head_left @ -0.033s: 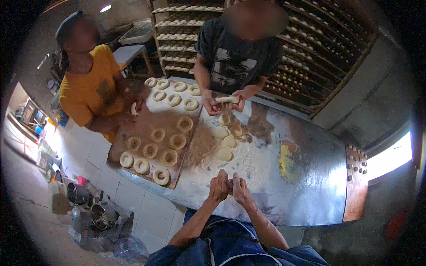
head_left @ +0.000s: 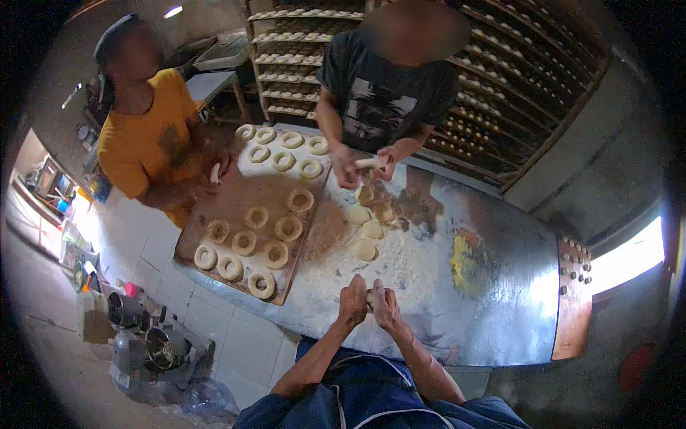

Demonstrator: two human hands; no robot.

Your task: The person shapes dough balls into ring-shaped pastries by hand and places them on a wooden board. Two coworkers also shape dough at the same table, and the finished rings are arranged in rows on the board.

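Observation:
Above the near edge of the floured metal table (head_left: pixel 500 314), my left hand (head_left: pixel 352 304) and my right hand (head_left: pixel 386 309) are close together, fingers curled round a small piece of pale dough (head_left: pixel 371 300). Most of the dough is hidden by my fingers. Just beyond my hands, flat dough rounds (head_left: pixel 365 250) lie in a rough line on the flour. Across the table, a person in a dark T-shirt (head_left: pixel 389 86) holds a thick strip of dough (head_left: pixel 369 164) in both hands.
At the left, a wooden board (head_left: pixel 204 232) carries several dough rings (head_left: pixel 261 284). Beside it, a person in a yellow shirt (head_left: pixel 146 136) holds a dough piece (head_left: pixel 215 173). Yellow paste (head_left: pixel 466 264) smears the table; small pieces sit on the right-hand board (head_left: pixel 568 329). Racks (head_left: pixel 529 93) stand behind.
The person across has shifted their hands and turned the dough strip slightly. My fingers have moved a little, and more of the dough between them shows. The whole view has shifted slightly.

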